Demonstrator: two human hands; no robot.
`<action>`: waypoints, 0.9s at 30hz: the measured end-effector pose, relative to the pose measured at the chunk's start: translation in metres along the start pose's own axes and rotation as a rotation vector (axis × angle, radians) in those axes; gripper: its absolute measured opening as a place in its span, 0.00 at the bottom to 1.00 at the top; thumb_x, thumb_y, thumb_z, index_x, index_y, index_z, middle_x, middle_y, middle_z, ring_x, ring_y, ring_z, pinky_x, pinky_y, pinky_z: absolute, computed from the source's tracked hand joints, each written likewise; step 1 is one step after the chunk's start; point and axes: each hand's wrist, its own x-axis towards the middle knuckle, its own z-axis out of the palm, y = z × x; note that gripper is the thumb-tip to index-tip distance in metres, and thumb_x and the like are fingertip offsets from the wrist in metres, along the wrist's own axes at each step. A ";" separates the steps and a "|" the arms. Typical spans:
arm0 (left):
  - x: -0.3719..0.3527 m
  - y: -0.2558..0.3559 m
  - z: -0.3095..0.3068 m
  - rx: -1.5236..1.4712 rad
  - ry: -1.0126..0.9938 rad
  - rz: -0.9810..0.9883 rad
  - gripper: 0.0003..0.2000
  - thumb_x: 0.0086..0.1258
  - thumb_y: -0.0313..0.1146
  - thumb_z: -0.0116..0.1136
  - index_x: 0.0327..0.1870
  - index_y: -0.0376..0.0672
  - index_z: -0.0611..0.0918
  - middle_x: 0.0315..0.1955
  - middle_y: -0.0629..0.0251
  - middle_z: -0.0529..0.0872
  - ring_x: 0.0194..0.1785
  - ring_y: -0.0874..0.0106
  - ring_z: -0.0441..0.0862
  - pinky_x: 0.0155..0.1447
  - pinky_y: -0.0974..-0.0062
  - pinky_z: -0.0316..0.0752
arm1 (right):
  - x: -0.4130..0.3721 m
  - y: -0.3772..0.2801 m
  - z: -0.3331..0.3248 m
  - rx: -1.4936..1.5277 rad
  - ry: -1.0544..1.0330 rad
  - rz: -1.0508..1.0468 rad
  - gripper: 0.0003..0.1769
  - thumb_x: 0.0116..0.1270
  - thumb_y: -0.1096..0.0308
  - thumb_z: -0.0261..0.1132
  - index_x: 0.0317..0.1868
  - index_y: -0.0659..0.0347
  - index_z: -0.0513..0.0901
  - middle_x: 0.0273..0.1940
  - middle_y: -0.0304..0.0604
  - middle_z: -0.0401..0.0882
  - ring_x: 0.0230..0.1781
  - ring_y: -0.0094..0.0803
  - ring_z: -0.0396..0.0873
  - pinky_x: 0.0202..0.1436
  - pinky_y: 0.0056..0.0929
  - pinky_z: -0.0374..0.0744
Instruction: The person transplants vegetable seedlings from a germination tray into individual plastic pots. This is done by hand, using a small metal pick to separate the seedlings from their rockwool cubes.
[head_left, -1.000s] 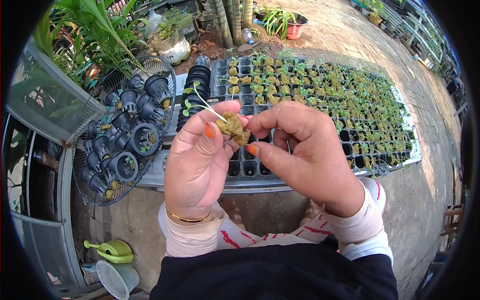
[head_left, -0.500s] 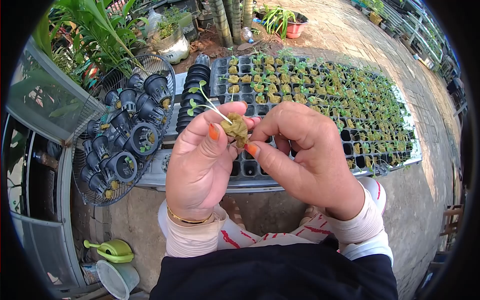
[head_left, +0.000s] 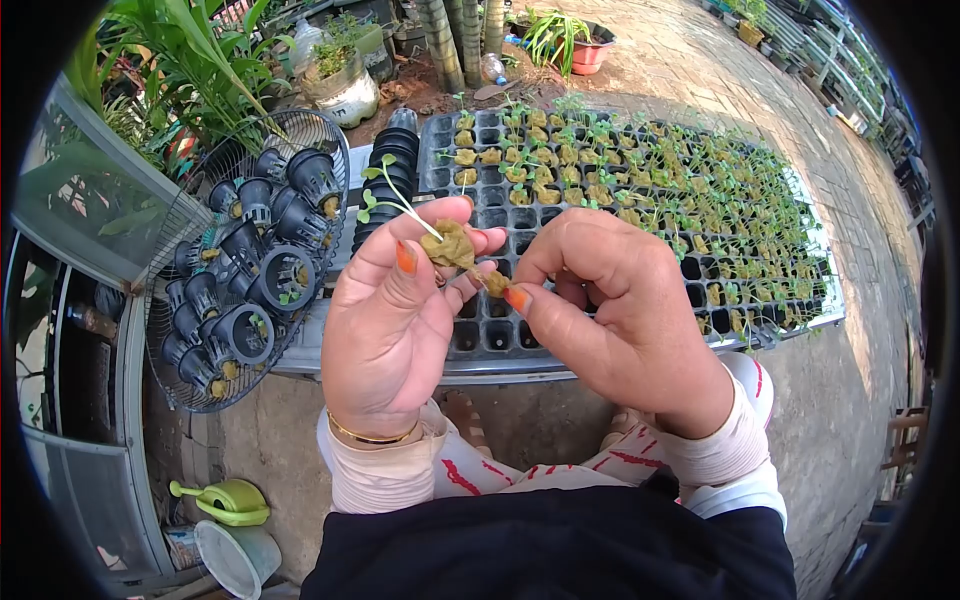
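Observation:
A seedling [head_left: 398,200] with pale stems and small green leaves rises from a brownish-yellow sponge-like plug [head_left: 449,246]. My left hand [head_left: 385,320] holds this plug between thumb and fingers, palm partly turned up. Just right of it, my right hand [head_left: 615,310] pinches a small piece [head_left: 494,282] of the same material between thumb and forefinger. The piece is close to the plug's lower right side; a thin strand seems to link them. Behind both hands lies a black seedling tray [head_left: 490,218] with many plugs and sprouts.
A wire basket [head_left: 345,160] of black net pots stands at the left. Stacked black pots [head_left: 394,150] are beside the tray. A green watering can [head_left: 232,500] and a pale bucket [head_left: 238,560] sit on the floor at lower left. Potted plants are at the back.
My left hand has shifted slightly left with the seedling. A small piece in my right fingers has come away from the plug's lower end, widening the gap between them.

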 end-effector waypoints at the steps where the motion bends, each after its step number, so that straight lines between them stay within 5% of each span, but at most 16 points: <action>1: 0.000 0.001 0.000 0.001 -0.001 0.000 0.21 0.70 0.39 0.56 0.56 0.33 0.74 0.50 0.56 0.81 0.57 0.61 0.77 0.59 0.63 0.70 | 0.000 0.001 -0.001 0.000 0.001 0.000 0.03 0.52 0.76 0.63 0.27 0.67 0.77 0.27 0.50 0.78 0.31 0.47 0.77 0.35 0.39 0.75; 7: 0.000 0.001 -0.002 0.173 0.087 0.091 0.17 0.69 0.36 0.59 0.53 0.33 0.77 0.50 0.57 0.81 0.53 0.65 0.79 0.59 0.67 0.70 | 0.000 0.006 0.000 -0.219 -0.070 0.105 0.05 0.52 0.75 0.65 0.28 0.66 0.78 0.27 0.51 0.77 0.30 0.48 0.77 0.35 0.39 0.75; 10: 0.000 0.002 -0.002 0.430 0.112 0.150 0.20 0.69 0.38 0.58 0.54 0.31 0.75 0.47 0.55 0.81 0.54 0.58 0.79 0.61 0.62 0.71 | 0.001 0.012 0.005 -0.204 -0.048 0.134 0.06 0.52 0.75 0.66 0.30 0.66 0.79 0.28 0.52 0.77 0.30 0.49 0.77 0.34 0.40 0.75; 16: -0.002 -0.001 0.006 0.454 0.143 0.153 0.21 0.62 0.37 0.67 0.50 0.32 0.77 0.47 0.56 0.81 0.51 0.63 0.80 0.59 0.68 0.72 | -0.001 0.005 0.008 0.155 0.110 0.187 0.12 0.49 0.77 0.68 0.37 0.64 0.81 0.28 0.44 0.78 0.21 0.30 0.71 0.29 0.30 0.72; 18: -0.001 -0.003 0.009 0.349 0.106 0.138 0.17 0.59 0.28 0.69 0.48 0.33 0.80 0.41 0.62 0.84 0.42 0.78 0.80 0.50 0.81 0.74 | -0.003 0.007 0.013 0.137 0.158 -0.005 0.15 0.48 0.77 0.70 0.39 0.64 0.82 0.28 0.40 0.79 0.18 0.23 0.66 0.26 0.25 0.69; 24: -0.004 -0.005 0.017 0.311 0.077 0.129 0.17 0.58 0.29 0.70 0.46 0.32 0.81 0.39 0.60 0.85 0.43 0.76 0.82 0.50 0.80 0.76 | -0.008 -0.003 0.012 0.284 0.111 0.215 0.13 0.50 0.78 0.70 0.39 0.65 0.83 0.30 0.39 0.81 0.21 0.20 0.70 0.27 0.20 0.71; 27: -0.007 -0.009 0.018 0.329 0.048 0.112 0.17 0.60 0.29 0.68 0.47 0.31 0.81 0.40 0.60 0.85 0.44 0.75 0.82 0.51 0.80 0.76 | -0.013 0.009 0.017 0.485 0.179 0.167 0.13 0.53 0.78 0.70 0.41 0.66 0.83 0.33 0.39 0.82 0.25 0.17 0.73 0.30 0.18 0.73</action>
